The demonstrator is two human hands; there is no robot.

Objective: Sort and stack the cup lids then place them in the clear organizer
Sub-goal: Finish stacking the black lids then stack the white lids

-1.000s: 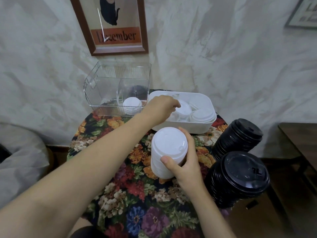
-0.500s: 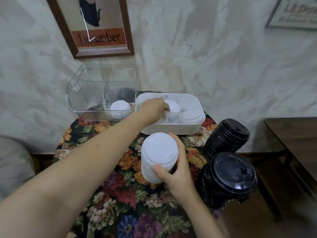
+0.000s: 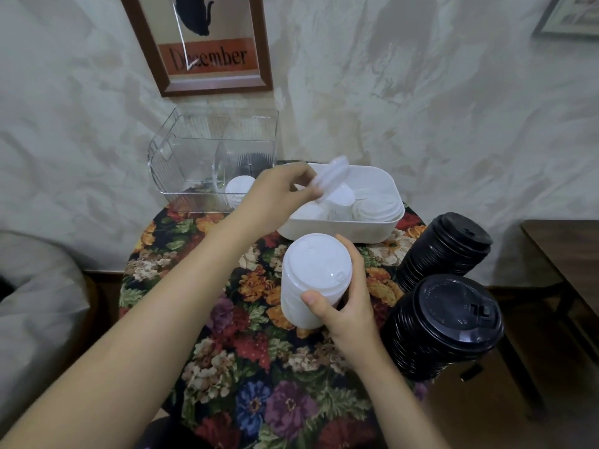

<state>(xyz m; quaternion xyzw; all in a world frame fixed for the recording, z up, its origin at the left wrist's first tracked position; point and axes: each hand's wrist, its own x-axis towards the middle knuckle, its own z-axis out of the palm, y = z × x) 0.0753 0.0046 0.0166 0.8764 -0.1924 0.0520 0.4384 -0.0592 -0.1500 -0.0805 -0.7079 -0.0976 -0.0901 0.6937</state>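
White lid (image 3: 330,179) is now lifted just above the far bin (image 3: 382,228), pinched by my left hand (image 3: 278,192), while my right hand (image 3: 343,306) grips the near stack (image 3: 311,280), so I judge stacking comes next.

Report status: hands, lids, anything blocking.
Left hand pinches lid over bin. Right hand grips white stack. Nothing between lid and stack.

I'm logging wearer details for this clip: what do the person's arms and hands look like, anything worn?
Both forearms are bare, no sleeves in view. The left hand and right hand wear no gloves, rings, watch or bracelet; the right thumbnail looks short, unpainted.
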